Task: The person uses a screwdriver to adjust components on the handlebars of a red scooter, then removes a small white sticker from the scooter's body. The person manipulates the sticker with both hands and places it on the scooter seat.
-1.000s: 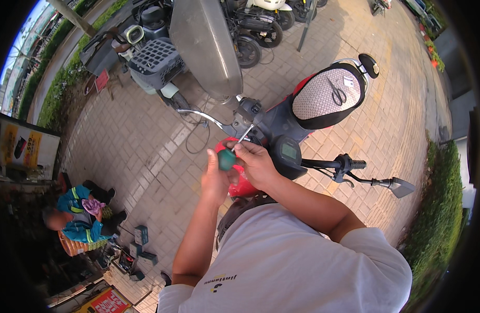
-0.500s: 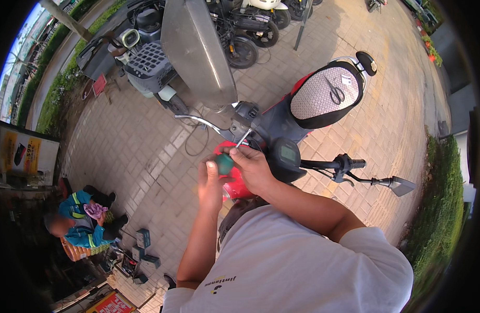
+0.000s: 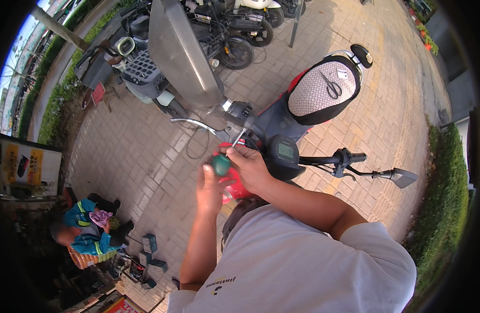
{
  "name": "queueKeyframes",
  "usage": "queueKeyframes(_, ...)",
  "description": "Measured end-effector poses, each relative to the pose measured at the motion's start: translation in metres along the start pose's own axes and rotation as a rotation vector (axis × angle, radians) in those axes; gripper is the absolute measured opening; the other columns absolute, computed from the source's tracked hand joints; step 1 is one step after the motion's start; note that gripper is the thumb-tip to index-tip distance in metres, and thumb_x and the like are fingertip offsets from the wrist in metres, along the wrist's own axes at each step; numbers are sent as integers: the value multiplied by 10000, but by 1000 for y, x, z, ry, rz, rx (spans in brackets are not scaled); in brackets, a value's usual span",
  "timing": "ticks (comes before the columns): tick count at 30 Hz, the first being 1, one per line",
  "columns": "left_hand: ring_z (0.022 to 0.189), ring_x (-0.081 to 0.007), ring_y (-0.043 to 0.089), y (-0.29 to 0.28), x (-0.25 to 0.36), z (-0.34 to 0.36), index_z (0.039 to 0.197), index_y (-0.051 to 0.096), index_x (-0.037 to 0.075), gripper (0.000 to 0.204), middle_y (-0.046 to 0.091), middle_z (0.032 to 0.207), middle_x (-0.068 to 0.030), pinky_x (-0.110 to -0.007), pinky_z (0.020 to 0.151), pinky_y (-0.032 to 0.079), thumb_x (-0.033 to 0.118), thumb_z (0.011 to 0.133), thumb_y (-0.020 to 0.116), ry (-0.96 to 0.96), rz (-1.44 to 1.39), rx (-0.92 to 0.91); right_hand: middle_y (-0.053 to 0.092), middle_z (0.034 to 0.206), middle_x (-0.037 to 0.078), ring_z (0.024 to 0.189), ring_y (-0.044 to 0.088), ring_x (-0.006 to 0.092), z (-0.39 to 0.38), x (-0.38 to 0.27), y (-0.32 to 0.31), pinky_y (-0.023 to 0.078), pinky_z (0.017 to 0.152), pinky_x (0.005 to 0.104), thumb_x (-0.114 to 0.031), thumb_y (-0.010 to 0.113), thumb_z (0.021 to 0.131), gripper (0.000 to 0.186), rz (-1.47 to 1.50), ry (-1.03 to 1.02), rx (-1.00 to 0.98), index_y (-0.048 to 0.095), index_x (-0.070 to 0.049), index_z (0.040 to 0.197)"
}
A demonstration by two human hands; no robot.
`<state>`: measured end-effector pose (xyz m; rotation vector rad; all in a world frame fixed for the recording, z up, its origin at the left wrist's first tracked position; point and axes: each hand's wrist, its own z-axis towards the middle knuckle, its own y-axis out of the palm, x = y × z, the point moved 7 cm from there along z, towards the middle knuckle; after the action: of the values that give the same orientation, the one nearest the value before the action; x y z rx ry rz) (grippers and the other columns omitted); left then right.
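Observation:
My right hand (image 3: 245,167) grips a screwdriver by its metal shaft (image 3: 239,136) near the green, rounded handle (image 3: 220,165). Its shaft points up toward the handlebar clamp (image 3: 238,116) of a red and black scooter (image 3: 274,125). Around the handle's lower left is my left hand (image 3: 210,185), thumb raised beside it and fingers loosely curled; some fingertips are hard to make out. Just right of the hands is a dashboard display (image 3: 286,150), and below them a red body panel (image 3: 237,185). Scissors (image 3: 332,86) lie on the scooter's patterned seat (image 3: 320,94).
A large grey windshield (image 3: 182,52) rises above the hands. A handlebar with mirror (image 3: 401,177) reaches right. Parked scooters (image 3: 234,49) and one with a basket (image 3: 143,73) stand behind. A seated person in teal (image 3: 83,235) holds a purple cloth at lower left, near boxes (image 3: 148,245).
The view has shifted, the windshield sitting higher and farther left. My hands and the screwdriver sit slightly left of before. My left thumb and fingers have shifted, exposing more of the green handle.

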<state>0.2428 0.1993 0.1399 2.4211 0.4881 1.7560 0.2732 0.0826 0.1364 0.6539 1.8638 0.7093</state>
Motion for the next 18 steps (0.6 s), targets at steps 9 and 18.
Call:
queueKeyframes(9, 676, -171, 597, -7, -3, 2, 1248, 475, -23, 470, 621, 969, -133, -296, 602, 492, 383, 1011, 464, -84, 9, -100, 664, 969, 63, 911, 594, 122, -1, -3, 0, 482, 808, 271, -235, 575, 982, 302, -41, -22, -9, 666, 38, 1075)
queueKeyframes(18, 661, -185, 592, 11, 18, -15, 1211, 472, 8, 429, 612, 928, -132, -314, 583, 477, 390, 1027, 405, 394, 247, 55, 671, 1049, 101, 969, 625, 168, 4, 5, -7, 505, 890, 334, -191, 598, 965, 267, -58, -18, -21, 655, 38, 1090)
